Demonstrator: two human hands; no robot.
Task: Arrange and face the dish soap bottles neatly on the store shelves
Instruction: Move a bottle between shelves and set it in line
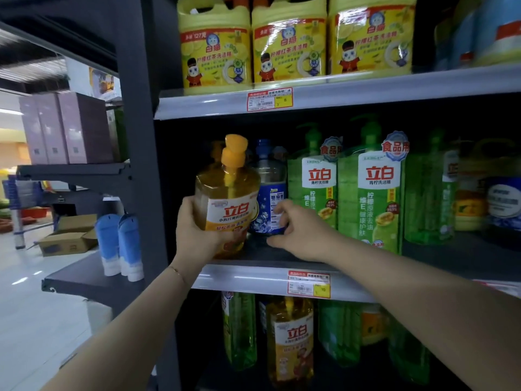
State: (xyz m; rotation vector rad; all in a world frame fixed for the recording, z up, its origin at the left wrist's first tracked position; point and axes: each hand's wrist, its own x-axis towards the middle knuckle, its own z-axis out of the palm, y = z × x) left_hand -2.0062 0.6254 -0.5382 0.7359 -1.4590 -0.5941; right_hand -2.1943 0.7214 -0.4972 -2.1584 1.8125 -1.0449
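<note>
An orange pump bottle of dish soap point(229, 198) stands at the left front of the middle shelf point(253, 276), its label facing out. My left hand point(194, 227) grips its lower left side. Just behind and to its right stands a blue-labelled clear bottle point(269, 193), turned so its back label shows. My right hand point(298, 230) grips the lower part of that blue bottle with curled fingers. Two tall green soap bottles point(369, 193) stand to the right, labels forward.
Yellow jugs point(290, 43) fill the top shelf. More green and orange bottles point(290, 340) stand on the lower shelf. The dark shelf upright point(141, 165) is at the left, with blue tubes point(124, 244), pink boxes point(67, 128) and a cardboard box point(67, 238) beyond it.
</note>
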